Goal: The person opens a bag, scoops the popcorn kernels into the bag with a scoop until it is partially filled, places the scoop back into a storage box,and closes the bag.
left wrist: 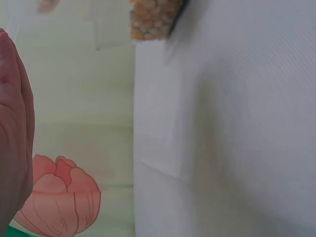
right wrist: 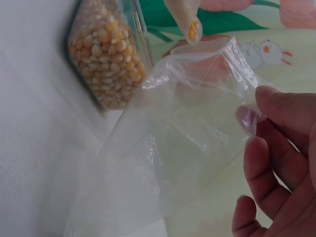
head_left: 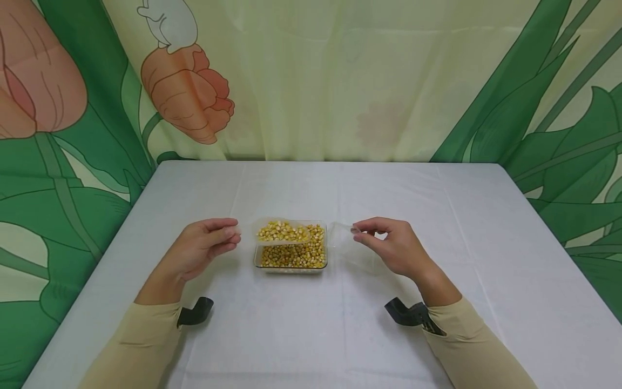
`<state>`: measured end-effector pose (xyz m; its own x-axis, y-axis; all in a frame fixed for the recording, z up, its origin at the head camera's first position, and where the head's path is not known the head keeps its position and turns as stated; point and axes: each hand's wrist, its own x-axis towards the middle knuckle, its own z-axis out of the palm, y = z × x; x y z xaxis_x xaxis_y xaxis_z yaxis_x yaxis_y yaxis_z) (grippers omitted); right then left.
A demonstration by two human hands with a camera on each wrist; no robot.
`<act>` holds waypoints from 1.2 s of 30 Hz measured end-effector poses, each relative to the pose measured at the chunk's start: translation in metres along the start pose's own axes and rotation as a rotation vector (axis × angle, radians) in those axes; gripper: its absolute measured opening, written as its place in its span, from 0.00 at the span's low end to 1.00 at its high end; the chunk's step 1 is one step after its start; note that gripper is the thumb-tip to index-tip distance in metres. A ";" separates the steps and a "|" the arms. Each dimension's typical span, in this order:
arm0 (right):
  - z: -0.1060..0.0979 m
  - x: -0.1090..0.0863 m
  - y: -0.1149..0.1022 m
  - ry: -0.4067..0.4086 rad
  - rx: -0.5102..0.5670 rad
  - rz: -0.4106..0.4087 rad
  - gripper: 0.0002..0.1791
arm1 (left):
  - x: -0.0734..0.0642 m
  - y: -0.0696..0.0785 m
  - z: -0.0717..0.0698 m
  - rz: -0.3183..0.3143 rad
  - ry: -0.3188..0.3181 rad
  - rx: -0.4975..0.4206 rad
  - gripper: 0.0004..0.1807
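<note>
My left hand (head_left: 206,243) holds a translucent scoop (head_left: 286,243) loaded with yellow corn kernels (head_left: 279,231); the handle is mostly hidden by the fingers. The scoop hangs over a clear rectangular container (head_left: 291,270) filled with more corn kernels. To the right of it, my right hand (head_left: 389,243) pinches the edge of a clear plastic bag (right wrist: 163,148) between thumb and fingers. That bag hangs down limp, with its upper edge toward the scoop and no kernels visible inside. In the left wrist view, only the side of the left hand (left wrist: 15,128) shows.
A white cloth (head_left: 301,335) covers the table. Behind it hangs a curtain (head_left: 311,81) printed with leaves, flowers and a rabbit. Black wrist mounts (head_left: 196,312) sit at both sleeve cuffs.
</note>
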<state>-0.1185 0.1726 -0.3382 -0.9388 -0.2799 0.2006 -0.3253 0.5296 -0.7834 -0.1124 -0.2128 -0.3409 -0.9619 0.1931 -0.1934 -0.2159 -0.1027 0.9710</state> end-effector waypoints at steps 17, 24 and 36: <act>0.005 0.004 -0.003 -0.029 0.003 0.001 0.08 | 0.019 -0.002 0.036 0.032 -0.100 -0.092 0.13; 0.007 0.005 -0.003 -0.035 0.005 0.005 0.08 | 0.022 -0.004 0.047 0.038 -0.111 -0.072 0.12; 0.011 0.006 -0.002 -0.024 -0.001 -0.018 0.07 | 0.021 0.000 0.061 0.023 -0.093 0.033 0.16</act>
<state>-0.1221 0.1617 -0.3421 -0.9298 -0.3087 0.2006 -0.3425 0.5255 -0.7789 -0.1227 -0.1488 -0.3364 -0.9464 0.2811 -0.1591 -0.1872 -0.0760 0.9794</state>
